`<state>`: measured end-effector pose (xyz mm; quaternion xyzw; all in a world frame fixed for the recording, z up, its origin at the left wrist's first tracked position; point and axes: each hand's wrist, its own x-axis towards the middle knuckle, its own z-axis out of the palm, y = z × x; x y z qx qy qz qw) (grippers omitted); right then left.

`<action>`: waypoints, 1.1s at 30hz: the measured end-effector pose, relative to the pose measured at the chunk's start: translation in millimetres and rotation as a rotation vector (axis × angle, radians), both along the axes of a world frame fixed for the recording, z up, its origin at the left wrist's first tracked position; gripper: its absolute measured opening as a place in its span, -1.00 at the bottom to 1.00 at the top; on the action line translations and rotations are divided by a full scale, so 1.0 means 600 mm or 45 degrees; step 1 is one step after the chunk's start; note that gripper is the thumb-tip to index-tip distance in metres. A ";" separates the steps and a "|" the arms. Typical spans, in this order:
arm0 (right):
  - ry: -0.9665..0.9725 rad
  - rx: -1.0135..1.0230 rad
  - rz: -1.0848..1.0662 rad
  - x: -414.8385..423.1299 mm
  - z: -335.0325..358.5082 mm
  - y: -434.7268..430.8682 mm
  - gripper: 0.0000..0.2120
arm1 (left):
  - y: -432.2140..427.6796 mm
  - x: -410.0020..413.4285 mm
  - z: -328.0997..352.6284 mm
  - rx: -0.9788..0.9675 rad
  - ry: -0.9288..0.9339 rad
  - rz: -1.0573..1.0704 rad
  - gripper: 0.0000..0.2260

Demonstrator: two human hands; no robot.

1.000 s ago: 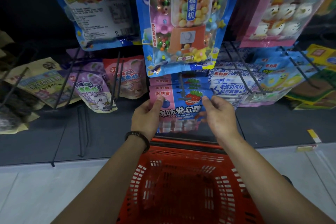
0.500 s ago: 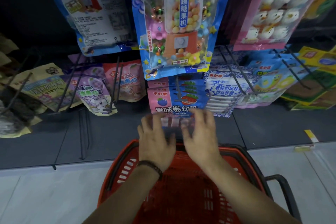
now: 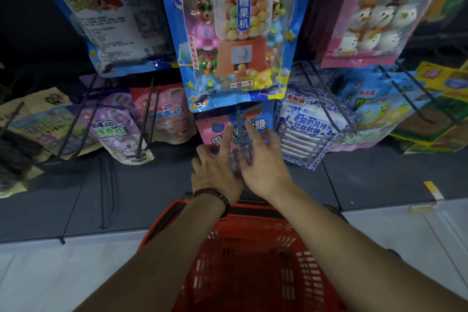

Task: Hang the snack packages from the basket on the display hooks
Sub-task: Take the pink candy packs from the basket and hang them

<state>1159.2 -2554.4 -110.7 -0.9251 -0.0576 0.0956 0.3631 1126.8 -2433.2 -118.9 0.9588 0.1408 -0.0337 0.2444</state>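
Hands first: I see the left hand (image 3: 215, 172) and the right hand (image 3: 263, 167) side by side, backs up, just above the far rim of the basket. Both are spread loose and hold nothing. Each index finger reaches up onto the front of the pink and blue snack package (image 3: 255, 125), which hangs on the grey metal display hook (image 3: 240, 129). The hook's thin rod runs down between the two fingers and ends in a small crossbar. A dark beaded bracelet (image 3: 212, 194) circles the left wrist.

Below the forearms sits the red basket (image 3: 240, 248), hard plastic with slotted, lattice-like walls. I cannot see any package inside it, though the arms cover part of the interior and the bottom is dim.

Above the hands hangs a large glossy blue bag (image 3: 238, 33) with a clear window showing round pastel candy balls and an orange toy dispenser. To its right, a stack of white packets with blue porcelain-style patterning (image 3: 309, 129) fills another hook, and beyond them a pink bag of white snowman-shaped sweets (image 3: 367, 12). To the left hang soft purple (image 3: 114, 129) and pink pouches (image 3: 162, 114) with cartoon prints, on slim dark rods. The backing panel (image 3: 152, 185) is flat, matt dark grey; pale floor tiles (image 3: 50, 273) lie beneath.
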 end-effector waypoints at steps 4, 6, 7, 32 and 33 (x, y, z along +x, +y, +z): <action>-0.008 -0.022 -0.002 0.032 0.001 0.011 -0.19 | 0.001 0.037 -0.003 -0.048 -0.026 0.047 -0.24; 0.005 -0.035 -0.004 0.046 0.002 0.015 -0.19 | 0.002 0.052 0.001 -0.056 -0.024 0.058 -0.27; 0.011 -0.032 -0.006 0.053 0.002 0.016 -0.20 | 0.002 0.059 0.002 -0.067 -0.012 0.059 -0.26; -0.184 0.225 -0.366 0.013 -0.042 -0.168 -0.60 | -0.114 -0.007 -0.011 -0.255 0.095 -0.184 -0.16; -0.206 0.250 -0.482 0.010 -0.049 -0.187 -0.60 | -0.131 -0.011 -0.010 -0.248 0.105 -0.215 -0.15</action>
